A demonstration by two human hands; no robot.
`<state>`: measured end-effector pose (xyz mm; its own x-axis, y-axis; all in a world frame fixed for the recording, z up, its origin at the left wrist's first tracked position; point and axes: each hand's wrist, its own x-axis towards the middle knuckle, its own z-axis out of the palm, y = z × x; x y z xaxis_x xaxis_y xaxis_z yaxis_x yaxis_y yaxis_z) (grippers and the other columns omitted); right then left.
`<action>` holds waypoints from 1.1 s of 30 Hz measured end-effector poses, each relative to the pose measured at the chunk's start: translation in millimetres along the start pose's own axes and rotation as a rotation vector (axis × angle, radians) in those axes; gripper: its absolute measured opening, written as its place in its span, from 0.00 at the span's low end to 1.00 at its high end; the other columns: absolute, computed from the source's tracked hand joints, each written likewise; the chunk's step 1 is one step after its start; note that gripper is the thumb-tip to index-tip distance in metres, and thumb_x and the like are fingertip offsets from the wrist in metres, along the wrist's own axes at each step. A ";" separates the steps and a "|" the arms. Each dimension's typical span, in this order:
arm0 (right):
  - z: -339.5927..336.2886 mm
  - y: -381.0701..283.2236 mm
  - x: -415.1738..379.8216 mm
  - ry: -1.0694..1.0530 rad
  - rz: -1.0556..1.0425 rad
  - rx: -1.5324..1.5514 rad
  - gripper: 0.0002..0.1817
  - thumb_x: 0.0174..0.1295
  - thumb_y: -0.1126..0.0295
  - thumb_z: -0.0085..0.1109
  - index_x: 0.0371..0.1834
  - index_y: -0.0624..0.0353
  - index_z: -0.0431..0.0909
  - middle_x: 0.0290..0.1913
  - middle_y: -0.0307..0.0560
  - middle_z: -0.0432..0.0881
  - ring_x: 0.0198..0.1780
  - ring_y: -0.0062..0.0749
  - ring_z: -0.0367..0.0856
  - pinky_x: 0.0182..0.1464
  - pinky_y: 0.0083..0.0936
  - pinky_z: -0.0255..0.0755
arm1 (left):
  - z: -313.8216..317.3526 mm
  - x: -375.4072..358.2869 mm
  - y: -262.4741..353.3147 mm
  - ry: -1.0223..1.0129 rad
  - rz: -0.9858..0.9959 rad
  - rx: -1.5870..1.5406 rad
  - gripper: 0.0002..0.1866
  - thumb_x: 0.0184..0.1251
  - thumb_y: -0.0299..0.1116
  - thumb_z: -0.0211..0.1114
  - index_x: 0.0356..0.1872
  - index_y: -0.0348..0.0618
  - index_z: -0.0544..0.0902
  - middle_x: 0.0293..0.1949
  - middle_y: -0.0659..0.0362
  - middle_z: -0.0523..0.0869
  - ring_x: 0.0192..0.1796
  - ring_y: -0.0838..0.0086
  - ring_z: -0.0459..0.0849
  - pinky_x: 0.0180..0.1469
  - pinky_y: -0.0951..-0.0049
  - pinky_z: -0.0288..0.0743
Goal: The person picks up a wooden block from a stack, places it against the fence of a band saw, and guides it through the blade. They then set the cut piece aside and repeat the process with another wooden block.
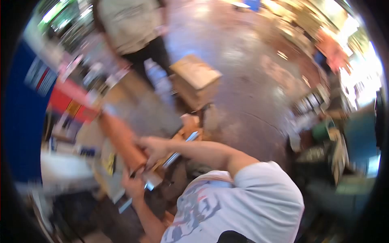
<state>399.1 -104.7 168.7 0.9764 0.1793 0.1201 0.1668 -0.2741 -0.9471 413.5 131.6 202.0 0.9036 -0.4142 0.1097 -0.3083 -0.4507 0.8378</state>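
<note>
A long orange-brown piece [122, 141], rounded like a roll, slants over the work table [142, 109]; motion blur hides its exact kind. My right hand [153, 150] is closed at its side near the lower end, fingers curled against it. Gripping around the bottom end is my left hand [133, 185], its fingers partly hidden and smeared. Shiny metal bars [178, 152] lie just below my right forearm. A small yellow thing [109, 163] rests left of the piece.
Across the table stands a person [129, 24] in a light shirt. Beside them is a cardboard box [196, 77]. A red box [73, 101] and a blue panel [24, 113] are at the left. Dark containers and a green bucket [321, 131] stand at the right.
</note>
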 end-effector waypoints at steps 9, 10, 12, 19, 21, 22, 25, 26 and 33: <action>-6.6 -6.0 11.5 -0.070 0.004 0.044 0.73 0.41 0.67 0.87 0.87 0.71 0.43 0.90 0.61 0.42 0.86 0.52 0.56 0.82 0.44 0.68 | -8.0 6.5 24.7 0.025 0.111 -0.039 0.40 0.55 0.31 0.85 0.70 0.32 0.78 0.58 0.38 0.89 0.61 0.49 0.90 0.61 0.58 0.84; -6.8 -5.6 11.9 -0.074 0.009 0.043 0.73 0.41 0.67 0.87 0.87 0.71 0.43 0.90 0.60 0.42 0.87 0.52 0.56 0.82 0.45 0.69 | -5.7 6.7 18.8 0.037 0.119 -0.062 0.41 0.55 0.29 0.85 0.72 0.33 0.77 0.58 0.41 0.90 0.60 0.58 0.91 0.58 0.60 0.87; -7.9 -7.8 13.1 -0.074 0.020 0.048 0.73 0.41 0.68 0.87 0.88 0.70 0.42 0.90 0.60 0.43 0.87 0.52 0.55 0.82 0.46 0.68 | -6.3 7.6 17.4 0.023 0.090 -0.075 0.41 0.56 0.29 0.84 0.73 0.33 0.77 0.60 0.41 0.89 0.60 0.60 0.90 0.59 0.59 0.88; -8.7 -11.5 15.6 -0.076 0.036 0.101 0.74 0.41 0.71 0.89 0.88 0.68 0.41 0.91 0.58 0.42 0.88 0.50 0.53 0.84 0.47 0.64 | -11.2 10.4 23.5 -0.004 0.087 -0.061 0.42 0.57 0.33 0.84 0.72 0.31 0.76 0.60 0.38 0.87 0.64 0.45 0.87 0.64 0.56 0.82; -7.9 -9.8 17.7 -0.073 0.036 0.117 0.75 0.40 0.71 0.89 0.89 0.66 0.41 0.91 0.57 0.41 0.88 0.50 0.52 0.84 0.47 0.64 | -14.2 12.0 29.9 0.010 0.138 0.005 0.42 0.57 0.33 0.84 0.73 0.32 0.75 0.60 0.38 0.87 0.64 0.44 0.87 0.63 0.56 0.82; -6.5 -6.7 17.8 -0.066 0.035 0.129 0.75 0.40 0.72 0.89 0.89 0.66 0.41 0.91 0.57 0.41 0.88 0.50 0.52 0.84 0.47 0.64 | -14.9 12.4 31.1 0.015 0.162 0.038 0.42 0.57 0.33 0.84 0.73 0.33 0.75 0.60 0.37 0.87 0.64 0.44 0.87 0.63 0.56 0.82; -8.8 -12.7 19.7 -0.074 0.044 0.127 0.75 0.40 0.71 0.89 0.89 0.64 0.42 0.91 0.57 0.41 0.88 0.50 0.51 0.85 0.47 0.63 | -13.8 13.3 27.6 0.013 0.153 0.027 0.42 0.58 0.33 0.83 0.74 0.34 0.74 0.59 0.37 0.87 0.64 0.44 0.86 0.62 0.56 0.82; -10.0 -15.4 20.0 -0.082 0.050 0.120 0.75 0.40 0.70 0.90 0.89 0.64 0.42 0.91 0.57 0.41 0.88 0.50 0.51 0.85 0.47 0.62 | -13.0 13.1 26.5 0.019 0.163 0.025 0.42 0.57 0.33 0.83 0.74 0.34 0.75 0.59 0.37 0.87 0.63 0.44 0.86 0.62 0.56 0.83; -10.9 -7.5 23.2 -0.073 0.028 0.095 0.76 0.40 0.64 0.91 0.88 0.68 0.41 0.90 0.60 0.41 0.88 0.51 0.52 0.84 0.47 0.64 | -10.1 17.9 22.7 0.042 0.140 0.024 0.42 0.56 0.33 0.84 0.73 0.34 0.76 0.55 0.37 0.89 0.58 0.44 0.90 0.57 0.57 0.84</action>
<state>422.0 -108.8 181.9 0.9674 0.2421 0.0749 0.1228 -0.1893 -0.9742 425.7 122.0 228.4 0.8627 -0.4409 0.2479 -0.4392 -0.4100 0.7994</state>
